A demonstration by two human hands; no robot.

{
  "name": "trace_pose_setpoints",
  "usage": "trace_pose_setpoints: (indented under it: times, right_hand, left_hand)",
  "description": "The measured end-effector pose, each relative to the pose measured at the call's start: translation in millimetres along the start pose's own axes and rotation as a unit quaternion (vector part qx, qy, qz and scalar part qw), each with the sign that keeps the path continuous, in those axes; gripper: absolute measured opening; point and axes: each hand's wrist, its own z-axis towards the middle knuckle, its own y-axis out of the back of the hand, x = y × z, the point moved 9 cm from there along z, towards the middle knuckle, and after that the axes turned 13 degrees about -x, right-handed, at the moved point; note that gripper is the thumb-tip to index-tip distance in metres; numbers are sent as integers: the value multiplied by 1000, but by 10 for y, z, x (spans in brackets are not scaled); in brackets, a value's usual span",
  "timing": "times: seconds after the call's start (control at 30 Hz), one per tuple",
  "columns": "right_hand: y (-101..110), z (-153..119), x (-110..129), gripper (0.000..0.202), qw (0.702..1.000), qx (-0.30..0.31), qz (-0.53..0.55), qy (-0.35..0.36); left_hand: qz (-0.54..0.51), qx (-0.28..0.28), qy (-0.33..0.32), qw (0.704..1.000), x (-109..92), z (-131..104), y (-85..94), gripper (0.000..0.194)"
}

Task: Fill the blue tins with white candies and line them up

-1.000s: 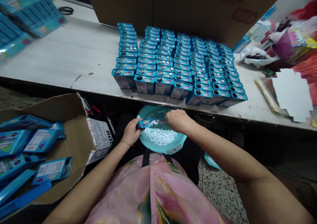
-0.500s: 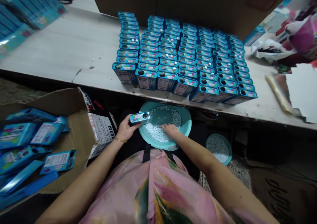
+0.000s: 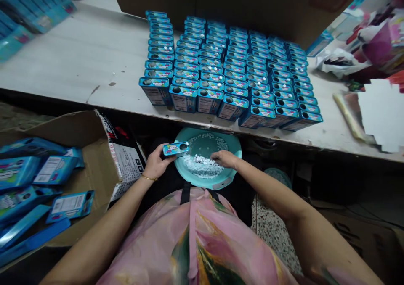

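Note:
My left hand is wrapped round a small blue box, its printed top with a dark round hole facing up, at the left rim of a turquoise basin. White pellets lie in the basin. Over them, on its right side, my right hand has its fingers closed, apparently on something see-through that bears a heap of pellets; its shape is too faint to make out.
Rows of upright blue boxes stand on the white table, before a large carton. An open carton with blue boxes is at left. At right, a second basin sits low, partly behind my forearm.
My right hand has risen a little from the pellets and moved slightly right, and a heap of pellets now shows beside its fingers. My left hand still holds the blue box.

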Motion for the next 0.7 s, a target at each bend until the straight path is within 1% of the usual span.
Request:
trace_pose_setpoints:
  times: [0.1,0.2,0.3,0.37,0.43,0.57,0.7]
  right_hand:
    - [410,-98,40,26,999,-42,17,14]
    - [805,-211,154,25,996,-71,38,34]
    - [1072,-281,319,24,994,-86,38,55]
    - [1165,-293,420,25,994,-88,6,57]
    - [1212,-284,506,26,994,-82,-50,45]
    - [1258,-242,693,26,986,-45,-158,0]
    - [1326,-201,950,31,980,-15,-196,-19]
  left_hand:
    - [35,4,-18,999,5,-16,15,44]
    - [62,10,-42,997,-35,-34,-15,40]
    - [72,25,-77,994,-126,-53,-99,37]
    - [78,28,-93,992,-172,-63,-152,38]
    - [84,31,-108,990,-206,-77,-200,38]
    - [98,46,-149,983,-294,-133,-302,38]
    - [88,55,-154,982,-357,-150,-360,39]
